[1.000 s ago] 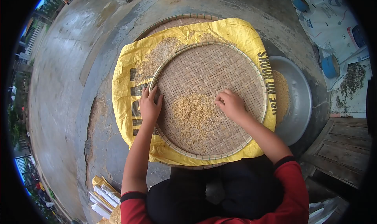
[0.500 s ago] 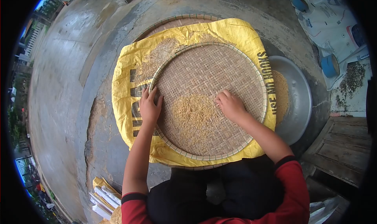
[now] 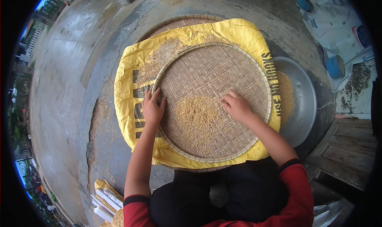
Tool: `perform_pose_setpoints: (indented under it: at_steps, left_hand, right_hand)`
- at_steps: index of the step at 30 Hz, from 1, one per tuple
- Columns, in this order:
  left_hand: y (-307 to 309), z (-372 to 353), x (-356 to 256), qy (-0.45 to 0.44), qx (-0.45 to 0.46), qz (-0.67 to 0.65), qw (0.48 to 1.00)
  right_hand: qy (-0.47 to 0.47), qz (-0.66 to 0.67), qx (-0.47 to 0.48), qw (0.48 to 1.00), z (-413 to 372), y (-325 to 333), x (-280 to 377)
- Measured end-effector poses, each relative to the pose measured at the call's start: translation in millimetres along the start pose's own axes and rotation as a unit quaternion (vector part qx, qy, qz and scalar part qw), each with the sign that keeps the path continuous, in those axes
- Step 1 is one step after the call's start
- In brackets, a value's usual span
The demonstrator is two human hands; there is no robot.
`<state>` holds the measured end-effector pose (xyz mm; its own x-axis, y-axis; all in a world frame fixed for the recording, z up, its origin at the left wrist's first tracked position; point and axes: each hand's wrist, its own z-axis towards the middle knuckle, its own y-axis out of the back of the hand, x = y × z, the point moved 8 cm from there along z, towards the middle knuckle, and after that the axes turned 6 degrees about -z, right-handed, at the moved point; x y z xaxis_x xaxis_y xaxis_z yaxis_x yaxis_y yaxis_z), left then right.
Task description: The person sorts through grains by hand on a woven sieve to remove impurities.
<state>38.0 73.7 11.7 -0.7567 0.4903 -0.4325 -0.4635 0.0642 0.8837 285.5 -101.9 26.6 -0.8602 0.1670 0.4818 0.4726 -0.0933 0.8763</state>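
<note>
A round woven bamboo winnowing tray [image 3: 215, 70] lies on a yellow woven sack [image 3: 125, 88]. Loose unhusked rice grain [image 3: 195, 113] is spread in a patch on the tray's near-left half. My left hand [image 3: 153, 109] holds the tray's left rim, thumb toward the inside. At the right edge of the grain, my right hand [image 3: 237, 106] hovers low or rests on the weave, thumb and fingertips drawn together. Whatever may be between those fingertips is too small to make out.
Pale husks or grains [image 3: 165, 54] lie on the sack beyond the tray. A second woven tray [image 3: 175, 22] shows underneath. To the right stands a metal basin [image 3: 304, 107] containing grain. Blue tape rolls [image 3: 335, 66] and a white plastic sheet [image 3: 334, 24] are farther right.
My right hand has shifted slightly right, away from the grain patch, and its fingers have changed pose. My left hand keeps its place on the rim.
</note>
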Motion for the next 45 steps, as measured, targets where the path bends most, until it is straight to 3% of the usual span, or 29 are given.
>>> perform_pose_setpoints:
  at_steps: [14, 18, 22, 25, 26, 27, 29, 30, 32, 34, 38, 40, 41, 43, 45]
  left_hand:
    - [-2, 1, 1, 0.005, 0.008, -0.007, 1.0]
    - [-2, 0, 1, 0.007, 0.008, -0.008, 1.0]
    - [0, 0, 1, 0.007, 0.006, -0.009, 1.0]
    - [-1, 0, 1, -0.006, -0.005, -0.005, 1.0]
    - [0, -1, 1, -0.003, -0.012, -0.002, 1.0]
    - [1, -2, 3, 0.011, -0.016, -0.003, 1.0]
    - [2, -2, 1, -0.01, -0.019, -0.018, 1.0]
    - [1, -2, 2, -0.012, -0.023, -0.015, 1.0]
    - [1, -2, 2, -0.008, -0.021, -0.011, 1.0]
    - [1, -1, 2, 0.0, -0.013, -0.013, 1.0]
    - [2, -1, 3, 0.002, -0.01, -0.02, 1.0]
    - [1, -1, 3, 0.002, -0.009, -0.016, 1.0]
    - [0, -1, 3, 0.0, -0.008, -0.012, 1.0]
    - [0, -1, 2, 0.001, -0.005, -0.012, 1.0]
    - [0, -2, 3, 0.002, -0.002, -0.007, 1.0]
  right_hand:
    - [0.047, -0.077, 0.025, 0.996, 6, -10, 7]
    - [0.03, -0.03, 0.001, 0.999, -4, 10, -1]
    - [-0.1, 0.044, -0.107, 0.988, -43, 81, -37]
    - [-0.212, -0.047, -0.268, 0.939, -96, 129, -101]
    - [-0.263, -0.079, -0.289, 0.917, -115, 138, -126]
    - [-0.251, -0.082, -0.282, 0.922, -125, 138, -143]
    - [-0.321, -0.001, -0.337, 0.885, -146, 136, -182]
    - [-0.316, 0.0, -0.331, 0.889, -134, 135, -166]
    - [-0.185, 0.114, -0.374, 0.902, -104, 133, -116]
    - [-0.103, 0.079, -0.258, 0.958, -65, 119, -77]
    - [0.008, 0.095, -0.091, 0.991, 1, 63, -15]
    - [0.004, 0.118, 0.004, 0.993, 20, 26, -9]
    - [0.003, 0.118, 0.005, 0.993, 27, 23, -3]
    - [-0.097, 0.063, 0.1, 0.988, 31, 4, -7]
    - [-0.087, 0.051, 0.077, 0.992, 31, -4, -8]
